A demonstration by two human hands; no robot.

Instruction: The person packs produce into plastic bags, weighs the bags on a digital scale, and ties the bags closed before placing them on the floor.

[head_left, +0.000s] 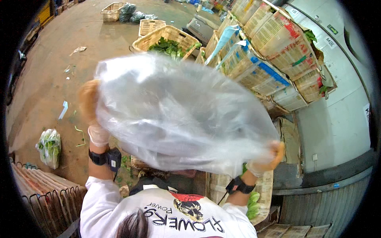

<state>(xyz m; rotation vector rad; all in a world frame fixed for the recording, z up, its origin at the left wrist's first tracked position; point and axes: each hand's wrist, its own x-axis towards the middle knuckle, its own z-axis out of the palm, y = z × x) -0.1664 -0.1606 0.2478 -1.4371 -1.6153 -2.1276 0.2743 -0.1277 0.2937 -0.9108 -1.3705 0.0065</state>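
Observation:
A large clear plastic bag is spread wide in front of me, puffed out and wrinkled, and it hides most of what lies beneath. My left hand, gloved and somewhat blurred, is closed on the bag's left edge. At the lower right end of the bag, my right hand, also gloved, grips the plastic with its fingers bent around it. Both arms reach well apart. Under my right forearm stands a pale plastic crate with leafy greens in it.
Tall stacks of crates rise at the far right beside a pale wall. Beyond the bag sits a crate of dark greens. A bagged vegetable bundle lies on the wet floor at left, near stacked folded crates.

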